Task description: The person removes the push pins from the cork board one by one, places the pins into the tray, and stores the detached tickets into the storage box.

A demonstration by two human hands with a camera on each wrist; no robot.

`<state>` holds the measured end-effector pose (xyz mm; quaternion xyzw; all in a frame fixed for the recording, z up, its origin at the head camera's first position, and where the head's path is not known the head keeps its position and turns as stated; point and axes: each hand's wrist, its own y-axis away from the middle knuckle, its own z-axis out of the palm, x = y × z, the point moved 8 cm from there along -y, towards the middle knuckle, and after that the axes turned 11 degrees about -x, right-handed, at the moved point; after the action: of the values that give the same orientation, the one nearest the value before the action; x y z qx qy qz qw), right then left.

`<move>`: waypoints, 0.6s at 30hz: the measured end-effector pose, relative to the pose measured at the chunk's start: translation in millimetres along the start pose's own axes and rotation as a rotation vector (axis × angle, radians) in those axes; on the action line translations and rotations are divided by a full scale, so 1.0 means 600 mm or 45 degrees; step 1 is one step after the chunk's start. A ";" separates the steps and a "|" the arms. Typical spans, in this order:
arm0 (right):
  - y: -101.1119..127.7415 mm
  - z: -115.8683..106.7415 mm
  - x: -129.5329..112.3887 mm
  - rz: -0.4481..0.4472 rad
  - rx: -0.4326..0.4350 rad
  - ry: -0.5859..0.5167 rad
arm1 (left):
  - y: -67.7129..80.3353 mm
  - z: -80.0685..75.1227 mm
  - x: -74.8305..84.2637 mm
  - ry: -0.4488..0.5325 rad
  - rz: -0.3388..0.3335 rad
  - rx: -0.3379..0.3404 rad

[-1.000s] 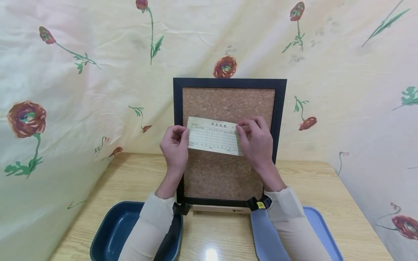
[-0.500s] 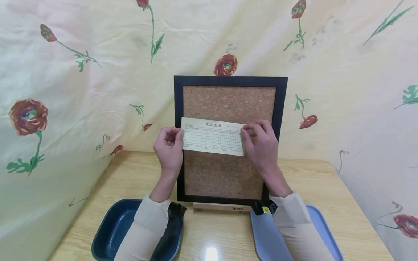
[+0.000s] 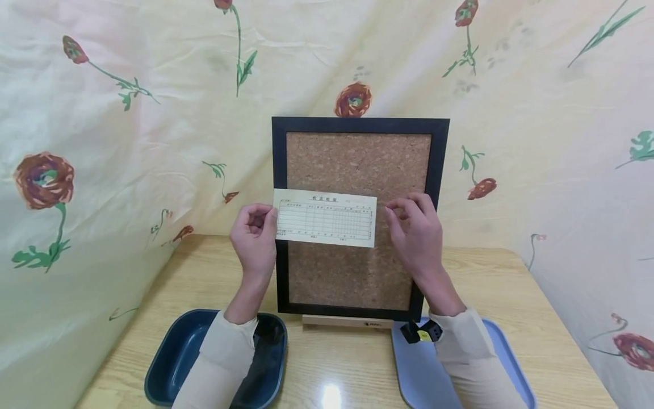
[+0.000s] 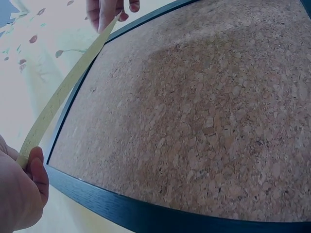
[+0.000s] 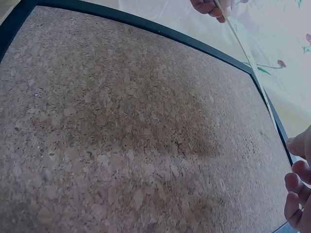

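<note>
Between thumb and curled fingers, my left hand (image 3: 252,241) pinches the left end of a pale printed receipt slip (image 3: 324,218), with a ruled table on its face. The slip stands in front of a cork board (image 3: 352,278) in a black frame, slightly tilted and overlapping the frame's left side. My right hand (image 3: 419,241) is just right of the slip's free end, with a narrow gap between. In the right wrist view, the thumb and fingers of the right hand (image 5: 300,184) are apart and hold nothing. The left wrist view shows the slip (image 4: 63,92) edge-on, gently bowed.
The board stands on a wooden base (image 3: 327,322) on a light wood table (image 3: 327,363). A dark blue basin (image 3: 171,358) lies under the left forearm, a light blue tray (image 3: 409,358) under the right. Flowered cloth (image 3: 168,142) hangs behind.
The slip and my left hand have moved left and slightly down across the board. My right hand has let go of the slip's right end and moved a little right.
</note>
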<state>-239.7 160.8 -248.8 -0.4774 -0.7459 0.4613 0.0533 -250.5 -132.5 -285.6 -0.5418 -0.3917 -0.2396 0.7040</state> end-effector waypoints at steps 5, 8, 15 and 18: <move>0.009 -0.004 0.004 0.020 -0.013 0.003 | 0.006 -0.012 0.001 -0.030 -0.017 0.017; 0.014 -0.007 0.007 0.030 -0.014 0.009 | 0.009 -0.019 0.001 -0.038 -0.018 0.031; 0.028 -0.013 0.013 0.039 -0.007 0.005 | 0.018 -0.035 0.005 -0.051 -0.013 0.042; 0.034 -0.015 0.015 0.036 -0.009 0.001 | 0.022 -0.043 0.005 -0.067 -0.022 0.038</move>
<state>-226.2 175.5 -262.0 -0.4881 -0.7408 0.4592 0.0454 -231.1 -152.6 -293.3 -0.5338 -0.4184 -0.2256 0.6994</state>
